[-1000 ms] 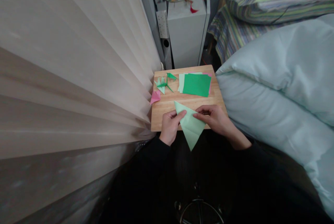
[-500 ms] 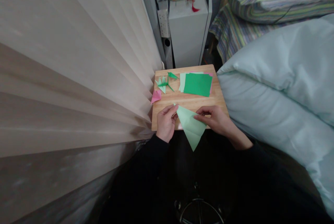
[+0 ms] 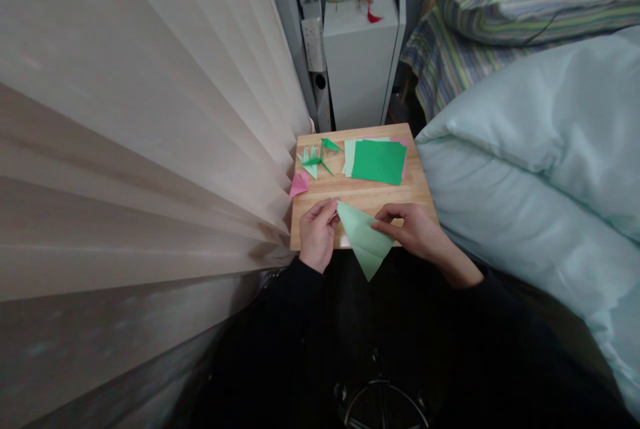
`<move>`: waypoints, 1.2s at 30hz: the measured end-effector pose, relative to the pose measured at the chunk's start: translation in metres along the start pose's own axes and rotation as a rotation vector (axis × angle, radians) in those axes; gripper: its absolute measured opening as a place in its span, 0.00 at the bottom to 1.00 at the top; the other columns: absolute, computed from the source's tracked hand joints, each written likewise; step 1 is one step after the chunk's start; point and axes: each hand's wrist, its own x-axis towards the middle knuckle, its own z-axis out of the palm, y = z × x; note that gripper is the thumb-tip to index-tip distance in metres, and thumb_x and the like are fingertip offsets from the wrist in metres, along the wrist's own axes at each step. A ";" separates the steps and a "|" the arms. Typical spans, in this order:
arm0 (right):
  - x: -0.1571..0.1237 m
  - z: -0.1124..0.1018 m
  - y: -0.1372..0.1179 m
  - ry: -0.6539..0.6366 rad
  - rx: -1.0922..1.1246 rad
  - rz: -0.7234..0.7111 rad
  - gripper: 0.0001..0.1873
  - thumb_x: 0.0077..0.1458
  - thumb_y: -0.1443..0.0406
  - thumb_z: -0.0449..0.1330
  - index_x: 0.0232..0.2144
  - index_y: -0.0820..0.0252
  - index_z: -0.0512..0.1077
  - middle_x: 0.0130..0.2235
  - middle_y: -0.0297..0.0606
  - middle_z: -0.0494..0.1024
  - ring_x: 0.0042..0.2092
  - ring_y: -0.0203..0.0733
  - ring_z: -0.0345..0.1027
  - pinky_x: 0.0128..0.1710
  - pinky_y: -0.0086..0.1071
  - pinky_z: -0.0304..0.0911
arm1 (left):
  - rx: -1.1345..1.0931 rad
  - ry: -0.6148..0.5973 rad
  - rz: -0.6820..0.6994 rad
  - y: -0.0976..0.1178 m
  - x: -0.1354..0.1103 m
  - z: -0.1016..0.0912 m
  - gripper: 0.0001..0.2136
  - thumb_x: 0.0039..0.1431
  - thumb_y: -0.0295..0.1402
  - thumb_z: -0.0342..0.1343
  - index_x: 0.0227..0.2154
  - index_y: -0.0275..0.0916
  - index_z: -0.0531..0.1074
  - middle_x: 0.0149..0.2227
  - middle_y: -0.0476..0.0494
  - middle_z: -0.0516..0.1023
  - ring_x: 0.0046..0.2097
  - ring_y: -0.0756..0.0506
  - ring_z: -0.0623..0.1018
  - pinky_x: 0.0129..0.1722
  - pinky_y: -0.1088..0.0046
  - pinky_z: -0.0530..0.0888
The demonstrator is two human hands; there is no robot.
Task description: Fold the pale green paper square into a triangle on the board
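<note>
The left hand (image 3: 317, 235) pinches the paper (image 3: 367, 242) at its far left corner, thumb against fingers, above the near left part of the table (image 3: 360, 195). The right hand (image 3: 413, 229) has the paper's right side between thumb and fingers, near the table's near right corner. The paper is pale green, folded to a triangle and creased, and its lowest point hangs past the near edge; whether it touches that edge cannot be told.

Towards the far right corner lies a dark sheet (image 3: 379, 163), plain green on its upper face, over a pale sheet (image 3: 349, 159) that shows on its left and a pink sheet (image 3: 405, 162) that shows on its right. Near the far left corner, a dark piece (image 3: 313, 162) of folded green lies over a pale piece (image 3: 314, 173), with a small dark piece (image 3: 330, 144) just beside them. A pink piece (image 3: 300, 185) sits at the left edge.

Beyond the far edge stands a cabinet (image 3: 363, 62) with a red tassel (image 3: 373, 14) on top. The specks on the white box (image 3: 313, 45) beside it are too small to make out.
</note>
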 end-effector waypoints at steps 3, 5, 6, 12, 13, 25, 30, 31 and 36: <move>0.000 0.000 0.000 -0.003 -0.009 0.006 0.12 0.61 0.58 0.64 0.29 0.59 0.79 0.31 0.37 0.82 0.35 0.43 0.74 0.38 0.35 0.66 | -0.001 0.020 0.012 0.001 0.002 -0.001 0.06 0.47 0.30 0.72 0.28 0.38 0.81 0.32 0.48 0.83 0.35 0.52 0.79 0.40 0.74 0.73; 0.000 0.000 0.000 -0.007 -0.010 0.006 0.12 0.61 0.58 0.64 0.29 0.59 0.79 0.31 0.37 0.82 0.35 0.43 0.74 0.38 0.35 0.66 | -0.021 0.027 0.008 0.002 0.003 -0.002 0.06 0.47 0.29 0.72 0.28 0.37 0.81 0.32 0.49 0.83 0.34 0.53 0.78 0.39 0.76 0.72; 0.000 0.000 0.000 -0.008 -0.012 0.003 0.12 0.61 0.58 0.64 0.30 0.59 0.79 0.31 0.37 0.82 0.34 0.43 0.74 0.37 0.35 0.66 | -0.036 0.028 0.006 0.003 0.003 -0.002 0.06 0.46 0.29 0.72 0.28 0.37 0.81 0.32 0.49 0.83 0.33 0.53 0.78 0.38 0.76 0.72; 0.000 0.000 0.003 0.022 -0.021 -0.021 0.12 0.61 0.59 0.64 0.29 0.59 0.78 0.31 0.37 0.82 0.34 0.42 0.73 0.37 0.35 0.65 | -0.054 -0.037 0.011 0.002 0.001 0.000 0.13 0.44 0.36 0.76 0.30 0.36 0.81 0.34 0.47 0.83 0.34 0.53 0.78 0.37 0.77 0.72; 0.000 0.000 0.003 0.026 -0.017 -0.023 0.12 0.61 0.59 0.64 0.29 0.59 0.78 0.31 0.37 0.82 0.34 0.42 0.73 0.37 0.35 0.65 | -0.032 -0.058 0.014 0.000 0.001 0.000 0.14 0.44 0.36 0.76 0.31 0.36 0.81 0.34 0.48 0.82 0.34 0.53 0.78 0.37 0.77 0.72; 0.001 0.014 -0.007 0.030 0.081 -0.041 0.11 0.60 0.58 0.63 0.33 0.58 0.81 0.36 0.39 0.86 0.38 0.46 0.78 0.42 0.37 0.70 | 0.430 -0.226 0.196 -0.006 -0.004 0.000 0.10 0.43 0.34 0.75 0.27 0.37 0.82 0.30 0.45 0.83 0.32 0.49 0.78 0.36 0.71 0.75; 0.001 0.020 -0.008 0.043 0.111 -0.035 0.12 0.60 0.58 0.64 0.30 0.58 0.81 0.34 0.38 0.85 0.37 0.45 0.78 0.40 0.36 0.70 | 0.433 -0.249 0.189 -0.007 -0.005 0.000 0.10 0.45 0.35 0.74 0.28 0.37 0.82 0.31 0.43 0.85 0.33 0.48 0.80 0.38 0.70 0.76; 0.001 0.020 -0.008 0.051 0.112 -0.031 0.11 0.60 0.58 0.64 0.30 0.58 0.81 0.33 0.38 0.85 0.37 0.45 0.78 0.40 0.36 0.70 | 0.427 -0.251 0.186 -0.007 -0.005 -0.001 0.09 0.45 0.35 0.74 0.28 0.37 0.83 0.31 0.43 0.85 0.33 0.48 0.80 0.38 0.70 0.76; 0.001 0.022 -0.009 0.076 0.138 -0.038 0.11 0.60 0.58 0.64 0.31 0.58 0.81 0.33 0.38 0.85 0.36 0.44 0.78 0.40 0.35 0.70 | 0.400 -0.262 0.165 -0.008 -0.005 -0.001 0.09 0.43 0.33 0.75 0.27 0.37 0.83 0.30 0.44 0.85 0.32 0.49 0.79 0.37 0.72 0.75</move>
